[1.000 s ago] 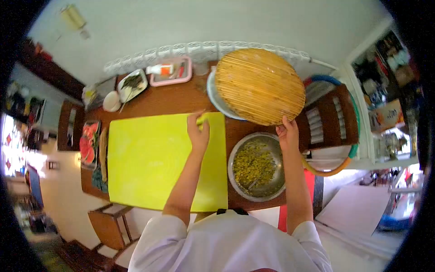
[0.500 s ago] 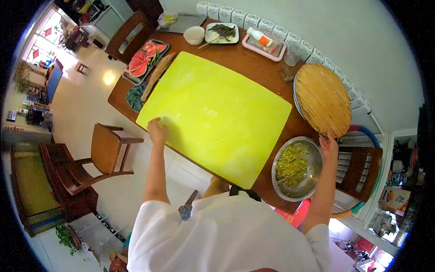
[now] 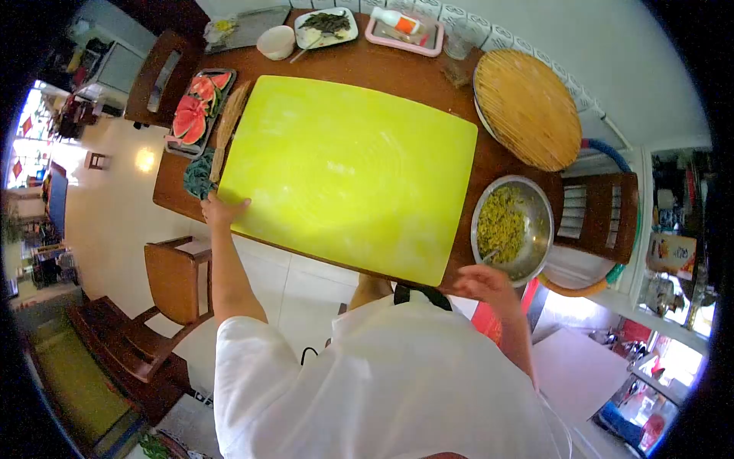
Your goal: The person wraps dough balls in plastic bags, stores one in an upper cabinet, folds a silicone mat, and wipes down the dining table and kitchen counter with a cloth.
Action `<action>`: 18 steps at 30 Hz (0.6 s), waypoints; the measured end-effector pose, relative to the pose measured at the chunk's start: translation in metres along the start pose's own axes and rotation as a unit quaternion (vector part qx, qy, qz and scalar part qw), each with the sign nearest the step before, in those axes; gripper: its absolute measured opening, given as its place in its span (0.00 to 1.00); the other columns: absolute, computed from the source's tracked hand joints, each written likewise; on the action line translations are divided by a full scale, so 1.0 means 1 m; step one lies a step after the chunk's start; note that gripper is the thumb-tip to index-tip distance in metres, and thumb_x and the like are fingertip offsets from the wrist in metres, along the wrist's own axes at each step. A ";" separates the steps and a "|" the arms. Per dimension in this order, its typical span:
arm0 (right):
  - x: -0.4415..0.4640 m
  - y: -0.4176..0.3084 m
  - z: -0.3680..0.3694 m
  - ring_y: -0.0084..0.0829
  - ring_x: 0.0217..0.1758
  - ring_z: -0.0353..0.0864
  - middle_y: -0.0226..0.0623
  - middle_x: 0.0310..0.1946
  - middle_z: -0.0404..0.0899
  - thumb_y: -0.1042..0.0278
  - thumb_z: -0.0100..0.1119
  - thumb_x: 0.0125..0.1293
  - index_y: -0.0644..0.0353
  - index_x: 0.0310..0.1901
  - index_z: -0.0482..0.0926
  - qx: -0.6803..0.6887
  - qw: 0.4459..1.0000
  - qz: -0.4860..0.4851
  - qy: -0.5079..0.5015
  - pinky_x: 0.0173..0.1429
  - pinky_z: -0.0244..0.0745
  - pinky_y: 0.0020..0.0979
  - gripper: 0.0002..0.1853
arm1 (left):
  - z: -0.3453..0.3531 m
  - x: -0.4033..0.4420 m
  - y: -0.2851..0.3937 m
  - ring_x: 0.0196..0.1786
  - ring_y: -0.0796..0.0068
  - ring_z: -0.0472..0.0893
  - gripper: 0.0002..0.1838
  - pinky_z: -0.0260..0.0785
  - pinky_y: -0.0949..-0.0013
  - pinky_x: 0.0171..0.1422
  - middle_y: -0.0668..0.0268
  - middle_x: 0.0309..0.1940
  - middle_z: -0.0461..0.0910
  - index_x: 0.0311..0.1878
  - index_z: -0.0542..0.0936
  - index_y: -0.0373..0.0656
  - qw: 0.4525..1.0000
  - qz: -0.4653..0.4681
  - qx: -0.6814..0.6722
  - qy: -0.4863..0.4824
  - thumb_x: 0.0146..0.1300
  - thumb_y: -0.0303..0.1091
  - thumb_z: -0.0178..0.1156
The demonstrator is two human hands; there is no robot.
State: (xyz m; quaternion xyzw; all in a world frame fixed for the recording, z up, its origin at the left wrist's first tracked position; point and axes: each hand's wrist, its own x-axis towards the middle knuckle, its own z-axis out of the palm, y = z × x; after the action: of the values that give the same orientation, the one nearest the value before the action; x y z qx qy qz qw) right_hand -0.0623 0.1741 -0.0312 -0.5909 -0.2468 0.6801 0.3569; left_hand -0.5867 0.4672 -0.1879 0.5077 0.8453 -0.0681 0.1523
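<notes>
A yellow-green mat (image 3: 344, 176), smudged with pale powder, covers the middle of the wooden table. My left hand (image 3: 223, 209) rests at the mat's near left corner, thumb apart from the fingers. Just beyond its fingertips are a crumpled dark green cloth (image 3: 199, 174) and the near end of a long wooden stick (image 3: 228, 126). On the right, my right hand (image 3: 489, 286) is over the table's near edge, fingers loosely bent and holding nothing visible. Close beside it stands a steel bowl (image 3: 541, 229) with chopped yellow-green filling (image 3: 501, 222) and a utensil handle.
A round slatted tray (image 3: 527, 109) lies at the far right. Along the back are a pink-rimmed tray (image 3: 404, 44) with a white bottle, a plate (image 3: 349, 29) of dark greens and a pale bowl (image 3: 276, 43). Watermelon slices (image 3: 191, 115) fill a tray at left. Chairs (image 3: 180, 283) flank the table.
My right hand has left the slatted tray's edge and come down toward me, below the steel bowl. My left hand has shifted left to the mat's corner by the cloth. The view has turned.
</notes>
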 end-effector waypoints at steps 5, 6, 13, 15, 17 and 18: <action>0.043 0.130 -0.009 0.41 0.49 0.77 0.48 0.44 0.76 0.65 0.61 0.60 0.65 0.54 0.71 -0.235 0.963 -0.078 0.102 0.54 0.73 0.36 0.22 | -0.011 -0.012 0.011 0.61 0.50 0.68 0.60 0.65 0.52 0.62 0.51 0.61 0.62 0.66 0.58 0.40 0.999 0.007 0.026 0.022 0.32 0.60 0.75; 0.052 0.133 -0.010 0.42 0.51 0.76 0.50 0.45 0.75 0.65 0.62 0.58 0.65 0.55 0.70 -0.318 0.937 -0.056 0.131 0.55 0.72 0.37 0.24 | -0.012 -0.011 0.010 0.58 0.52 0.71 0.54 0.67 0.53 0.59 0.52 0.57 0.67 0.64 0.61 0.40 0.999 0.028 0.007 0.023 0.36 0.58 0.74; 0.073 0.142 0.006 0.43 0.48 0.78 0.47 0.41 0.79 0.61 0.64 0.52 0.66 0.53 0.69 -0.220 0.957 -0.087 0.168 0.52 0.73 0.41 0.28 | 0.008 -0.011 0.014 0.45 0.62 0.79 0.19 0.71 0.61 0.47 0.57 0.44 0.79 0.52 0.75 0.37 0.936 0.173 -0.300 0.062 0.60 0.37 0.61; 0.081 0.149 0.007 0.38 0.43 0.82 0.47 0.40 0.81 0.62 0.65 0.52 0.66 0.51 0.71 -0.379 0.890 -0.083 0.238 0.44 0.76 0.34 0.26 | 0.005 -0.023 0.026 0.45 0.65 0.78 0.19 0.70 0.63 0.46 0.59 0.45 0.79 0.53 0.74 0.36 0.900 0.206 -0.385 0.001 0.62 0.35 0.59; 0.077 0.139 0.012 0.38 0.43 0.82 0.46 0.39 0.81 0.60 0.65 0.52 0.66 0.51 0.72 -0.376 0.889 -0.055 0.255 0.45 0.76 0.34 0.26 | -0.001 -0.036 0.038 0.45 0.69 0.78 0.18 0.70 0.65 0.45 0.60 0.45 0.78 0.55 0.72 0.36 0.851 0.238 -0.464 -0.056 0.63 0.32 0.57; 0.076 0.131 0.014 0.39 0.43 0.82 0.46 0.39 0.81 0.59 0.65 0.52 0.66 0.50 0.72 -0.377 0.886 -0.022 0.270 0.46 0.75 0.35 0.26 | -0.005 -0.048 0.049 0.44 0.70 0.77 0.18 0.69 0.66 0.45 0.62 0.45 0.78 0.55 0.72 0.35 0.822 0.210 -0.523 -0.080 0.64 0.32 0.56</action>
State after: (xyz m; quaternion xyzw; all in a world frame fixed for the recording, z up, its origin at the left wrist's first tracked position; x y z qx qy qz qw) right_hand -0.1046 0.1526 -0.1756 -0.8361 -0.3913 0.3423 0.1750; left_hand -0.5231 0.4515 -0.1655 0.5099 0.6118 0.3773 0.4726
